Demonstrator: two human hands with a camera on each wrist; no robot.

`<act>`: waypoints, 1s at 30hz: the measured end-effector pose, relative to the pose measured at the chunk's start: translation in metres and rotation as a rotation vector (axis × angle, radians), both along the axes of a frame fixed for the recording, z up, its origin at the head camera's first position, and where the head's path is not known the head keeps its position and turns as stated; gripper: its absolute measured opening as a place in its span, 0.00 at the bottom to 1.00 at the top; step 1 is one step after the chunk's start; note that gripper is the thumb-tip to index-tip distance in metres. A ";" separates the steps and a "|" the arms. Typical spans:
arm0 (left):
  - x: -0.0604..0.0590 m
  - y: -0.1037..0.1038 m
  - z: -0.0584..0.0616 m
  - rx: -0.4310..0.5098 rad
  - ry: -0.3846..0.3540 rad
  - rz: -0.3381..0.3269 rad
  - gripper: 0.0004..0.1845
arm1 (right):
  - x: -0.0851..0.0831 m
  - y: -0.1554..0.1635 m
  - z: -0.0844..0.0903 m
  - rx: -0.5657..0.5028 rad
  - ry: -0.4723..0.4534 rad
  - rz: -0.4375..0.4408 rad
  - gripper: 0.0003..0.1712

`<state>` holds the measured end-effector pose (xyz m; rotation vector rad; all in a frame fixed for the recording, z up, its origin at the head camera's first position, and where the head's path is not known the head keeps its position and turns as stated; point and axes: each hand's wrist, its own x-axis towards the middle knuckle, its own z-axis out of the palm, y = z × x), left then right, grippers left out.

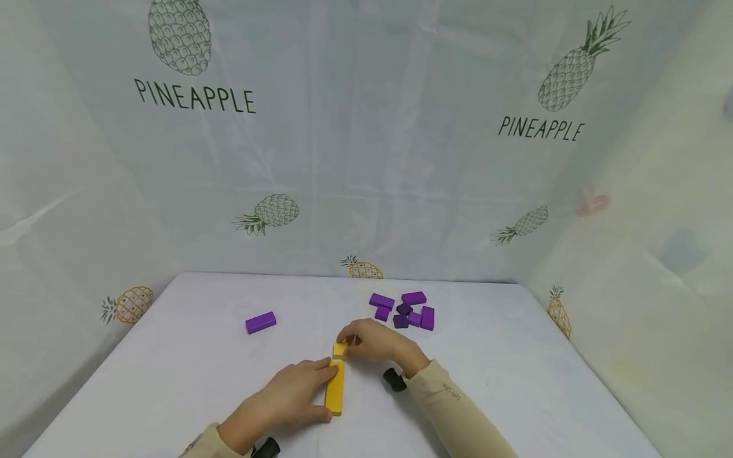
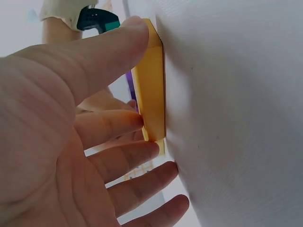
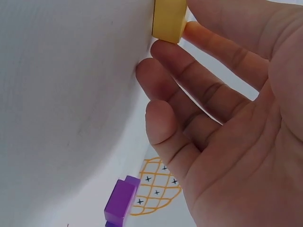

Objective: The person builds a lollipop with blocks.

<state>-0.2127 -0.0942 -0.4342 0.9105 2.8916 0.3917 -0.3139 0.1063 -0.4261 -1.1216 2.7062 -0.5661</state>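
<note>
The left hand (image 1: 280,401) lies nearest, thumb and straight fingers clasping the long yellow bar (image 1: 335,387) flat on the table (image 1: 172,369). Just beyond, the right hand (image 1: 375,342) pinches a small yellow block (image 1: 340,349) (at the bar's far end). Purple blocks (image 1: 406,310) sit behind.

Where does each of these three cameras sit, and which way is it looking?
Head: worn on the head, looking forward and down at the table; both hands and sleeves show.
Left wrist: looks along the left hand at the long yellow block.
Right wrist: looks along the right hand at the small yellow block.
Head and left wrist views share the long block.
</note>
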 end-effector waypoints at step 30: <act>0.004 0.006 -0.003 0.004 0.016 0.031 0.40 | 0.007 -0.003 0.002 -0.011 -0.053 0.016 0.11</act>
